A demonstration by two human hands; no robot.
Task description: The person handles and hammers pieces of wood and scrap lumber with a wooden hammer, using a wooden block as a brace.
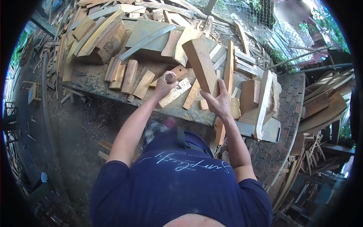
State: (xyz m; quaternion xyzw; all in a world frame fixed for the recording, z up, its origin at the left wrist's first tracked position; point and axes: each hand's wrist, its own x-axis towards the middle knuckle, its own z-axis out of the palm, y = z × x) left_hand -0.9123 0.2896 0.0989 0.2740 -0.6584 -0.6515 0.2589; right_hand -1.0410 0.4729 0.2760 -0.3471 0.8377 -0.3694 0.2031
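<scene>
My left hand (165,85) is closed around a small tool with a round brown handle (170,78), its tip over a pale, rough wood piece (175,93) on the workbench (98,81). My right hand (218,99) grips the lower end of a thick brown wooden block (202,65), thumb on its face and fingers round the far edge. The block is tilted, its upper end pointing away from me. Beneath and beside my left hand is a brown wood piece with a hole (180,71). A narrow wood strip (191,94) lies between my hands.
Short wood blocks (129,76) line the bench to the left, with larger timbers (109,41) behind. A long pale board (263,104) and a brown block (249,94) are at the right. Beyond are wire mesh (257,15) and a brick surface (289,102).
</scene>
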